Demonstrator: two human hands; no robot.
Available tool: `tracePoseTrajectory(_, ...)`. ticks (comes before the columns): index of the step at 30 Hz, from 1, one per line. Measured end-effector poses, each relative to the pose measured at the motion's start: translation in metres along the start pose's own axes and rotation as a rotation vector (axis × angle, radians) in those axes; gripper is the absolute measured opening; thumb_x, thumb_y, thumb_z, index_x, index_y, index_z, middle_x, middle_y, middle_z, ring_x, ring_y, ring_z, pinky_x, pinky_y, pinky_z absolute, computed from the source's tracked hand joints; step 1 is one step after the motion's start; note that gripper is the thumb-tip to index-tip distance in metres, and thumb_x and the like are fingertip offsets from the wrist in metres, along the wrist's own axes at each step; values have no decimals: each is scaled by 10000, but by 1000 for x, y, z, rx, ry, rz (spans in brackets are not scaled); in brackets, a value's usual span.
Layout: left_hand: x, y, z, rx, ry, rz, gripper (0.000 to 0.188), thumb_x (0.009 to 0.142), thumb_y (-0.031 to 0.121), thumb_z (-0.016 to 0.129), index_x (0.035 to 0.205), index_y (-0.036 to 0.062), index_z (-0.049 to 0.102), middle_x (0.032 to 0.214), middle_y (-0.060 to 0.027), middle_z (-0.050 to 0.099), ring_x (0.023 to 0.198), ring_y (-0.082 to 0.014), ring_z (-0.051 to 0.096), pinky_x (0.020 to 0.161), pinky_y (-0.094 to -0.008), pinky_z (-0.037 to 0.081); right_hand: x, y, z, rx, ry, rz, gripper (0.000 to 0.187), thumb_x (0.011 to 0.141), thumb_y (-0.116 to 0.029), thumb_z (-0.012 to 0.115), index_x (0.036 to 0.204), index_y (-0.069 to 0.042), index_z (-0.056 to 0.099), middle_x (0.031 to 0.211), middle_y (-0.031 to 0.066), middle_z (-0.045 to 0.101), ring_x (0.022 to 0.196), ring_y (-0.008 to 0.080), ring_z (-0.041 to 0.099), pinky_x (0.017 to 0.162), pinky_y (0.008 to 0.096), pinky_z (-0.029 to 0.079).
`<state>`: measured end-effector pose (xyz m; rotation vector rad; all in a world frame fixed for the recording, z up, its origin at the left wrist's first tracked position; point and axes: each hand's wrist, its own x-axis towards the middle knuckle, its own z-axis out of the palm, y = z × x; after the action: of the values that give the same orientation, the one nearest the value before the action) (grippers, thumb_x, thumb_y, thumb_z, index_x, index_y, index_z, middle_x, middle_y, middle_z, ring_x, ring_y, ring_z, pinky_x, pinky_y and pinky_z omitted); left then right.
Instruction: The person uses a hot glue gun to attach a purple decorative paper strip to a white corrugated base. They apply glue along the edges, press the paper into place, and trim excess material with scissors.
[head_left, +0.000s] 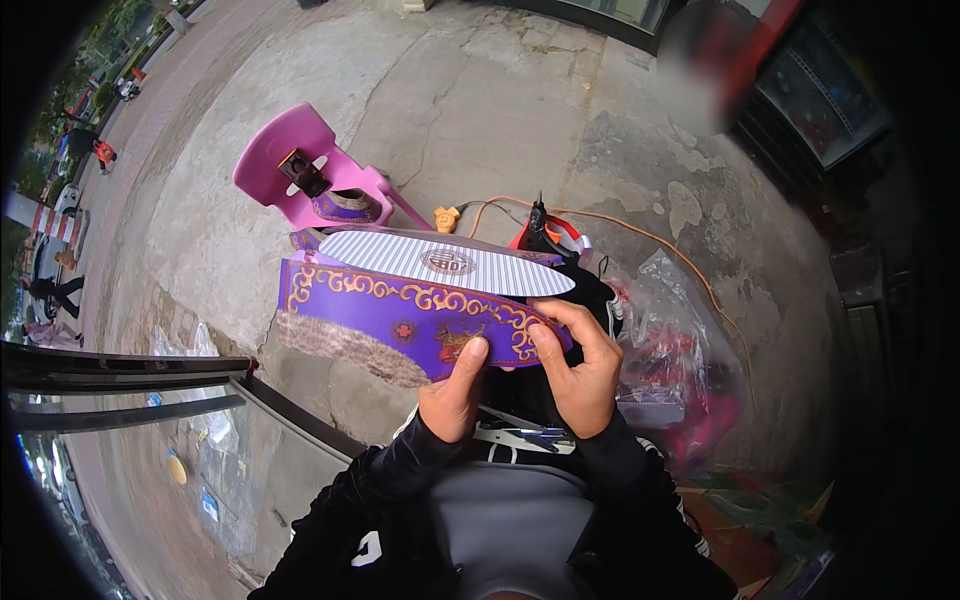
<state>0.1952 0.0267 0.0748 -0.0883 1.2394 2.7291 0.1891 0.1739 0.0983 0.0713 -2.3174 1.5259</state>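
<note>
Basically, both my hands are pinching one purple panel (425,320), held out in front of me above my lap. My left hand (455,395) has its thumb on the face near the lower edge; my right hand (580,365) grips the right end, thumb on the face, a finger over the top edge. Fingers behind are mostly hidden. Panel has gold scrolls and brown fur (350,345) at lower left. Striped sole (375,250) sits just beyond its upper edge; can't tell if they touch. Further out: pink chair (285,140) with a purple fur-trimmed piece (345,206) on it, orange cord (680,250) on the ground, clear plastic bag (670,325) to the right.
</note>
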Motion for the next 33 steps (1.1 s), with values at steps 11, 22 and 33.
tracePoseTrajectory(11, 8, 0, -12, -47, 122, 33, 338, 946, 130, 560, 1256, 11, 495, 1162, -116, 597, 1081, -239, 578, 981, -415, 434, -1, -10, 1, 202, -13, 200, 184, 941, -138, 611, 1024, 20, 655, 926, 103, 705, 797, 147, 671, 742, 259, 509)
tracePoseTrajectory(22, 43, 28, -38, -48, 163, 151, 384, 945, 122, 563, 1300, 16, 459, 1204, -111, 576, 1124, -235, 566, 997, -437, 428, 81, 121, -31, 24, -55, 251, 369, 943, -192, 594, 1222, 37, 515, 1021, 143, 681, 888, 182, 666, 811, 294, 504)
tracePoseTrajectory(33, 61, 20, -39, -89, 236, 21, 396, 881, 62, 571, 1261, 10, 472, 1129, -117, 604, 1059, -242, 603, 941, -395, 472, 118, 256, 38, -678, -418, 88, 612, 764, -43, 675, 1286, -48, 357, 1204, 213, 454, 935, 456, 602, 774, 514, 512)
